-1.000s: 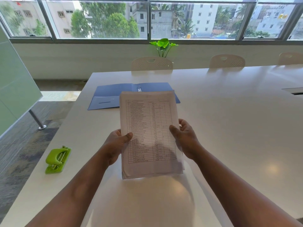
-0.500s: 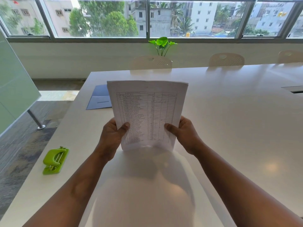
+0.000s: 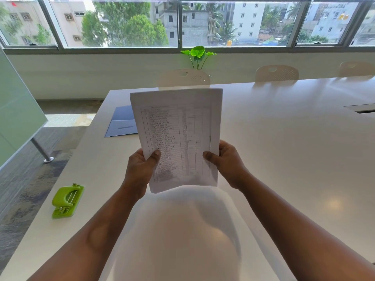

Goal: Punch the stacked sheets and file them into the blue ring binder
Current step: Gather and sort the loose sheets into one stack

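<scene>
On the long white worktop (image 3: 284, 159) under the windows, left hand (image 3: 140, 169) and right hand (image 3: 229, 165) grip the stacked sheets (image 3: 178, 136) upright by their lower edges, probably squaring them before the green hole punch (image 3: 67, 200), the blue ring binder (image 3: 122, 122) lying open behind.

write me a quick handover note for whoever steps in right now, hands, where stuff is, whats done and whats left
Left hand and right hand: both grip the stacked sheets by the lower side edges, upright above the table.
Green hole punch: on the table near its left edge, untouched.
Blue ring binder: lying open behind the sheets, partly hidden.
Done: sheets gathered.
Left: punch them, then file them in the binder.
</scene>
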`<state>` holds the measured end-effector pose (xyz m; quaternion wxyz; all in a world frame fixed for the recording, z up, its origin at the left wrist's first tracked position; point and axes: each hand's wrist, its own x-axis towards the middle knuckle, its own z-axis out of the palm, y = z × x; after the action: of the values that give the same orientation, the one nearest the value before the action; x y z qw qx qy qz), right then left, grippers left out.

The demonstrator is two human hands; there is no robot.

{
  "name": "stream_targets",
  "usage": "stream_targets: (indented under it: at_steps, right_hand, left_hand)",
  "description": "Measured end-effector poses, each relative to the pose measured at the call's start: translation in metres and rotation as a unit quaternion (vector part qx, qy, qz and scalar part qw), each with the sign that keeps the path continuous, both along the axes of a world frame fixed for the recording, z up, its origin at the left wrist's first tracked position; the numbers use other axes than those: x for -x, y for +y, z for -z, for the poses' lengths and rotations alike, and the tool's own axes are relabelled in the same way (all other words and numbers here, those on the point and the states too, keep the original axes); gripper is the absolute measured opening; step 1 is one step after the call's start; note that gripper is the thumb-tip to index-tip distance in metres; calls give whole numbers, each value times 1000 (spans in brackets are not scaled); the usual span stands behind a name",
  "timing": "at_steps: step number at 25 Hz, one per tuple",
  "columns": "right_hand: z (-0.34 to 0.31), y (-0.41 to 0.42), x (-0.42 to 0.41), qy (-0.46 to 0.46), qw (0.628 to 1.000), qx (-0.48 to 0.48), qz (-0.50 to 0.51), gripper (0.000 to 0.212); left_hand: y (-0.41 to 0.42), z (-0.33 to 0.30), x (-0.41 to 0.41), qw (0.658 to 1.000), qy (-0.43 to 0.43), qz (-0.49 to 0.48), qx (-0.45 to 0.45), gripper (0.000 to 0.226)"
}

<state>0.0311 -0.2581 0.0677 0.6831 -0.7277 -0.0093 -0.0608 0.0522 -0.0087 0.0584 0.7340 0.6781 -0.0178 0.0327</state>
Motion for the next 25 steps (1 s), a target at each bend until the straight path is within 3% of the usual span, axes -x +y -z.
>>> stream_targets:
  at_steps: [5,9,11,15,18,22,25]
  right_hand:
    - [21,-6,5,67,987,-148,20,17]
    - [42,9,13,145,937,-316,-34,26]
    - [47,20,14,145,925,-346,-54,27]
    - [46,41,9,84,931,-355,-26,40]
    - [41,34,2,59,946,-318,7,36]
    - [29,-6,-9,39,973,-228,7,27]
    - [21,-38,-15,39,987,-157,-22,27]
  left_hand:
    - [-4,-3,-3,991,52,-43,114,18]
    - [-12,0,-1,975,93,-39,200,23]
    - [-22,1,2,959,94,-16,269,30]
    - [-45,12,14,931,103,13,351,33]
    - [-44,21,16,924,128,0,359,28]
    - [-1,20,-1,934,122,-73,327,24]
    - [45,9,-14,964,89,-78,238,19]
